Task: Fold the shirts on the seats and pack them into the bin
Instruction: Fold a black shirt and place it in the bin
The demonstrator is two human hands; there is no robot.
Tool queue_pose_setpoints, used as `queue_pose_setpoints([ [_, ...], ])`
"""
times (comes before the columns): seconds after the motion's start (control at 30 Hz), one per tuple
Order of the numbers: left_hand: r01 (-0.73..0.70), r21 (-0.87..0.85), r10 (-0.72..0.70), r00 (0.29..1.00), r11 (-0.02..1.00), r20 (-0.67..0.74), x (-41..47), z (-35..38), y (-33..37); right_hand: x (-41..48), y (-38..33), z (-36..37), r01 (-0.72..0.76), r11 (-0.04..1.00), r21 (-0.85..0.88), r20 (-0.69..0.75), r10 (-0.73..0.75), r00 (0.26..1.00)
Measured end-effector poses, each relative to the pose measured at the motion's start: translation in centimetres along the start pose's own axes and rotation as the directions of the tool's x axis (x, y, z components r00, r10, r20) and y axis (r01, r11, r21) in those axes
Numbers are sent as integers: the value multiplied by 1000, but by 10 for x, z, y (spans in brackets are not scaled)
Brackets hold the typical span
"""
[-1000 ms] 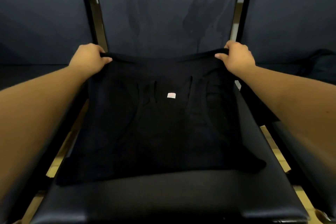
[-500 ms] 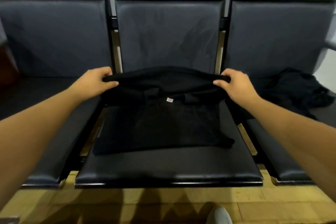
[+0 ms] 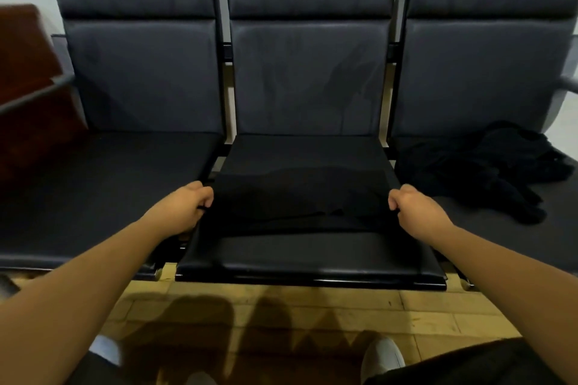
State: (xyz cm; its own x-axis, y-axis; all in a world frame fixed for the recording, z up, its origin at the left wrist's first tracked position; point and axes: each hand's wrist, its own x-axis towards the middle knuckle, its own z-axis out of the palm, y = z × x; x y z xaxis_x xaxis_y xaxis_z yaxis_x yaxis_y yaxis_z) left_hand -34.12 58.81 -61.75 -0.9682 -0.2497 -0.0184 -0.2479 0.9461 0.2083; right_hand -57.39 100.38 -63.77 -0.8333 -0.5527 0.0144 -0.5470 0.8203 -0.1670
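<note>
Seats (image 3: 147, 78) in dark padding stand three abreast in front of you above a yellowish floor (image 3: 312, 306). The middle seat (image 3: 312, 256) carries the black shirt (image 3: 297, 200), which lies as a wide folded band across the cushion, set back from the front edge and reaching from one side to the other. On the right-hand seat (image 3: 500, 244) a heap of dark clothes (image 3: 481, 166) lies crumpled, near your right hand but not touching it. Both your bare forearms reach forward and slightly inward, roughly level with each other. Your left hand (image 3: 184, 206) sits at the shirt's left edge, knuckles up, fingers curled in and pinching the cloth against the thumb. Your right hand (image 3: 416, 209) mirrors it at the right edge, fingers curled under and gripping the fabric's edge against the thumb. At the bottom of the view, one pale shoe (image 3: 383, 356) rests on the floor.
</note>
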Motion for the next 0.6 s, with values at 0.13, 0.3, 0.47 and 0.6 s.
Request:
queue_pose_setpoints([
  [0.13,30,-159,-61,980,987,-192,-2,-6,-8,6,3,-6,-58,997,55,-51,61,997],
  [0.3,-44,-21,46,995,999,90,-7,1,-18,4,1,1,-45,998,-51,110,50,993],
  [0.47,-50,121,37,993,991,108,-7,2,-8,6,-12,-10,-50,984,-170,106,69,992],
  [0.6,-167,26,169,984,986,-58,5,10,28,9,-36,-5,97,995,-21,22,-97,995],
])
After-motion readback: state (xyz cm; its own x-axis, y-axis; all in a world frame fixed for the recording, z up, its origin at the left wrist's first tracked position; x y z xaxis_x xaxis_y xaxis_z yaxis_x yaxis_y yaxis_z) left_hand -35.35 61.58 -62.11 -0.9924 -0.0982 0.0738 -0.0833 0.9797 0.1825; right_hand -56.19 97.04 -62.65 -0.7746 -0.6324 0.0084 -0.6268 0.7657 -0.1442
